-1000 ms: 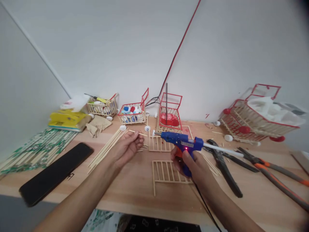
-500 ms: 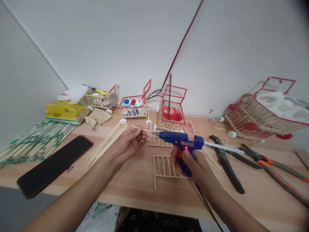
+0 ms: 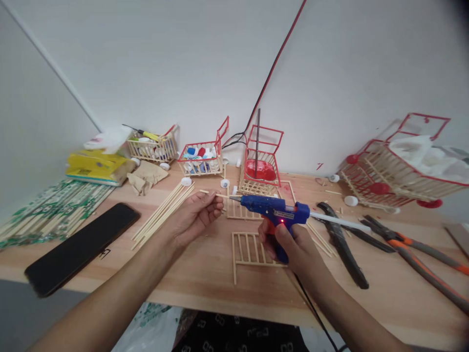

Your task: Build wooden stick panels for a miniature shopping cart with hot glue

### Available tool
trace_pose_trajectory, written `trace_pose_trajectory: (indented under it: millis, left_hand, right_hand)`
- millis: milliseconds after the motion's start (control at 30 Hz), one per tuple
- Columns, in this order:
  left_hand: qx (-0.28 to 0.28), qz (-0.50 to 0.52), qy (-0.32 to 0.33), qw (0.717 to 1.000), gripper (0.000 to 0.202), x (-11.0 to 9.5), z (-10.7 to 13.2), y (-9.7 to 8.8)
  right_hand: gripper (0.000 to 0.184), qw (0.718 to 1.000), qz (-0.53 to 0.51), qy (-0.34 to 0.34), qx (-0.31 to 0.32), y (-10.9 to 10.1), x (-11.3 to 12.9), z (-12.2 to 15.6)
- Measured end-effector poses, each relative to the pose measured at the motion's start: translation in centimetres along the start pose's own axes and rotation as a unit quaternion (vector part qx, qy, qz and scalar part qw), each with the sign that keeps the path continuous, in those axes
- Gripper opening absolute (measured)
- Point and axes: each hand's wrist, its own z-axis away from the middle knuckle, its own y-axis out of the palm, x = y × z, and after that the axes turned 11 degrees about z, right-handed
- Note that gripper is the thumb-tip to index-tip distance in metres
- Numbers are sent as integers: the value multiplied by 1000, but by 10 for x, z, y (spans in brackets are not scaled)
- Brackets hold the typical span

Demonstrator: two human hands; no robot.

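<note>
My right hand [image 3: 293, 247] grips a blue hot glue gun [image 3: 273, 209] whose red light is on. Its nozzle points left, right at the end of a short wooden stick [image 3: 214, 194]. That stick is pinched in the fingers of my left hand [image 3: 196, 215]. Below the gun a flat panel of glued sticks [image 3: 251, 249] lies on the wooden table [image 3: 205, 278]. A second stick panel [image 3: 240, 210] lies just behind the nozzle.
Loose long sticks [image 3: 161, 215] lie left of my left hand, a black phone [image 3: 80, 248] further left. Small stick carts [image 3: 203, 159] stand along the wall, a larger cart [image 3: 399, 173] at right. Pliers [image 3: 342, 247] and orange-handled cutters [image 3: 414, 249] lie right of the gun.
My left hand has lifted the short stick toward the glue gun's nozzle. The gun has shifted slightly left and the view has tilted down a little.
</note>
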Motion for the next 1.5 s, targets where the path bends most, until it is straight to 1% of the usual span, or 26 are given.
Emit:
trace_pose_trajectory:
  millis: [133, 467, 767, 900, 1100, 1267, 1500]
  left_hand:
    - [-2, 12, 6, 1000, 5, 0, 0, -2]
    - [12, 10, 4, 1000, 8, 1, 0, -5]
    - [-13, 7, 12, 1000, 10, 2, 1, -3]
    - [-7, 11, 3, 1000, 15, 2, 1, -3]
    - [6, 19, -8, 1000, 16, 2, 0, -5]
    - [-1, 16, -6, 1000, 17, 3, -2, -5]
    - [-4, 16, -1, 1000, 19, 4, 0, -3]
  right_hand:
    - [46, 1000, 8, 7, -3, 1, 1, 1]
    - [46, 1000, 20, 3, -1, 0, 1, 1]
    - [42, 1000, 20, 7, -15, 2, 3, 3]
    - [43, 1000, 19, 4, -9, 2, 2, 3]
    - [44, 1000, 24, -3, 2, 2, 3, 3]
    - [44, 1000, 28, -1, 4, 3, 5, 4]
    - [41, 1000, 11, 16, 13, 4, 1, 5]
